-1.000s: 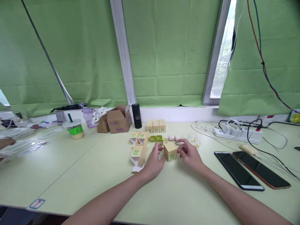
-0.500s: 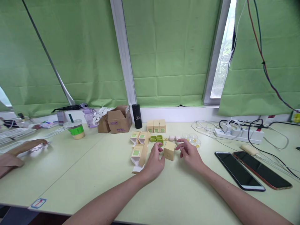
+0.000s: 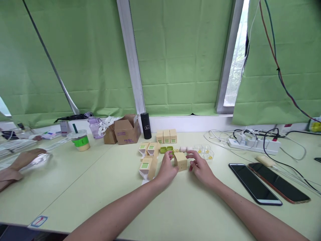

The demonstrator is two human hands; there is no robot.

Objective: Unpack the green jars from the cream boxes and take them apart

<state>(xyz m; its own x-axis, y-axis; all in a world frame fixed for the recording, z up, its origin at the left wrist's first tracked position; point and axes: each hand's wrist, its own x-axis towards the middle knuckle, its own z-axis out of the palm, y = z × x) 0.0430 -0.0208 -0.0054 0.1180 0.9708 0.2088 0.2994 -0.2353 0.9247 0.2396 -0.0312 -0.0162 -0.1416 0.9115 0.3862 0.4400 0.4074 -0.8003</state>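
A small closed cardboard box stands on the table between my two hands. My left hand is at its left side with thumb and fingers apart, the thumb at the box's lower front corner. On the other side, my right hand has its fingers loosely bent and spread, the fingertips close to the box's right side. Whether they touch it I cannot tell. To the left lie several opened cardboard boxes with green labels and white flaps. Behind my hands are green small trays, pale pink pieces and clear cups with yellow bits.
Three closed boxes stand in a row at the back, near a black bottle and a brown carton. Two phones and a power strip with cables occupy the right. A drink cup and another person's hand are left.
The small box has turned slightly, showing its front face more squarely. My left hand has come closer against it. The other person's hand has moved a little left.
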